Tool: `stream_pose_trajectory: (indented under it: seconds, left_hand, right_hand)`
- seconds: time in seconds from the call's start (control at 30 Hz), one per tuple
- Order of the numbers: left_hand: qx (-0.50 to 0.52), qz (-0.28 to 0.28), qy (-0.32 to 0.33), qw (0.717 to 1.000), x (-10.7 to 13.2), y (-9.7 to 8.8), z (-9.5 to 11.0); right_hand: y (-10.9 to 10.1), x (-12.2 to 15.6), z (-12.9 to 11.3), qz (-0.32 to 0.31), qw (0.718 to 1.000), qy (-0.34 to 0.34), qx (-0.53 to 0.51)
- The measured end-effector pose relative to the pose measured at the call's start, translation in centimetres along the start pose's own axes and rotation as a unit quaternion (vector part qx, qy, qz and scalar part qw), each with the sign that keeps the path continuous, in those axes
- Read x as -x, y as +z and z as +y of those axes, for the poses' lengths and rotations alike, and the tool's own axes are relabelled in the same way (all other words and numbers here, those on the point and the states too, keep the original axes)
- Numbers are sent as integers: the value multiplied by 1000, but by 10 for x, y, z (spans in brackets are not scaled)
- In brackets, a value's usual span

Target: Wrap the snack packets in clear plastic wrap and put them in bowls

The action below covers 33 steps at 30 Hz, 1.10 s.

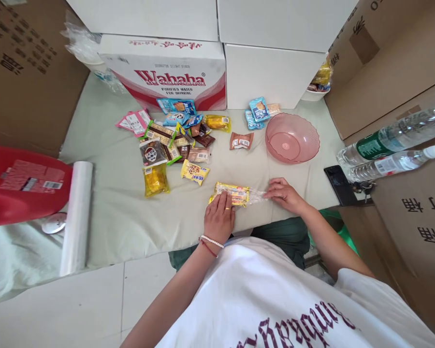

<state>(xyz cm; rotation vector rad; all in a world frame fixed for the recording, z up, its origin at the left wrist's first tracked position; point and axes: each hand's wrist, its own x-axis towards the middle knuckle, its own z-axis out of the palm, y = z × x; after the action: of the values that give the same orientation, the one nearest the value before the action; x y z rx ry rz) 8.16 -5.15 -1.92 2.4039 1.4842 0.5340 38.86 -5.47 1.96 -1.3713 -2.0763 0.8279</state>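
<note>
On the cloth-covered table in front of me lies a clear plastic bag (255,195) with yellow snack packets (241,194) inside. My left hand (219,217) rests on the near left part of these packets, its fingers stretched out and lying flat. At the bag's loose right end, my right hand (284,195) pinches the clear plastic between thumb and fingers. A small yellow cookie packet (195,172) lies just beyond my left hand. Farther back are a brown snack packet (241,141) and a pink translucent bowl (292,138).
Mixed snack packets (174,140) lie in a pile at the left. Blue packets (259,110) sit behind the bowl. A Wahaha carton (166,72) and white boxes wall off the back. Bottles (395,140) and a phone (340,184) are right; a plastic film roll (77,217) is left.
</note>
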Motion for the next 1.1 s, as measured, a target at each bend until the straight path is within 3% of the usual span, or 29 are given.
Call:
stream_pose_trajectory:
  seconds: [0.1,0.2,0.27,0.4,0.53,0.7,0.87,0.97,1.1]
  left_hand:
    - [9,-6,5,1000,1,1,-1]
    - [2,-10,16,1000,2,0,-2]
    - [-7,-7,27,1000,3,-1,-2]
    - [-14,4,39,999,9,-2,-2]
    - [-27,5,44,999,12,-3,1]
    - [-64,-15,64,996,10,-5,3]
    - [-71,-59,67,993,7,-6,2]
    - [-40,-46,61,996,13,-4,2]
    - [61,-5,73,995,22,-4,3]
  right_hand:
    - [4,12,-1,53,998,22,3]
    - [14,5,-10,176,978,107,22]
    - [25,-4,-16,201,965,156,63]
    - [44,-11,-30,144,969,152,134]
    - [39,-16,-53,136,971,170,95]
    - [38,-68,-103,-4,967,199,161]
    - [77,-114,-128,-97,932,240,253]
    - [97,-113,-128,-100,927,239,272]
    - [105,-95,-124,-90,943,183,261]
